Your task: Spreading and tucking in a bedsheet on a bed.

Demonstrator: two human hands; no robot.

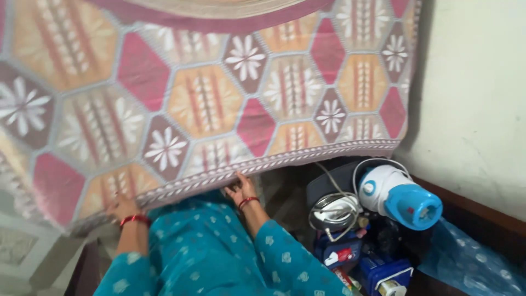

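A large patterned bedspread [208, 93] with pink, orange and brown hexagons fills the upper left and centre of the frame. The left hand [123, 208], lower left, closes its grip on the bordered edge; the right hand [241, 191], at lower centre, pinches the same edge. Both wrists wear red bangles. At lower right, a white and blue mixer grinder [397, 197] sits among cords, near a pale wall [476, 93].

Both arms in teal patterned sleeves reach forward, red bangles at the wrists; left hand [121, 207] and right hand [240, 190] curl closed, fingers gripping.
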